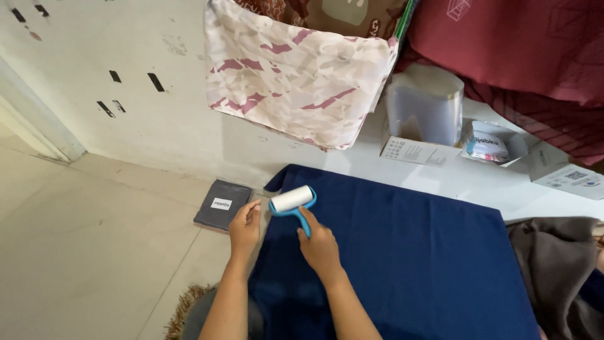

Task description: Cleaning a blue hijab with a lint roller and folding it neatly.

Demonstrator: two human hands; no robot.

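A dark blue cloth (402, 252) lies spread flat in front of me. My right hand (319, 245) grips the blue handle of a lint roller (293, 201), whose white roll rests on the cloth near its far left corner. My left hand (244, 228) lies flat on the left edge of the cloth beside the roller, fingers together, holding nothing.
A dark grey flat packet with a white label (221, 204) lies on the floor left of the cloth. A pink-patterned pillow (296, 79) leans at the back. A clear plastic container (425, 107), open cardboard boxes (494, 146) and a brown-grey garment (557, 271) lie at the right.
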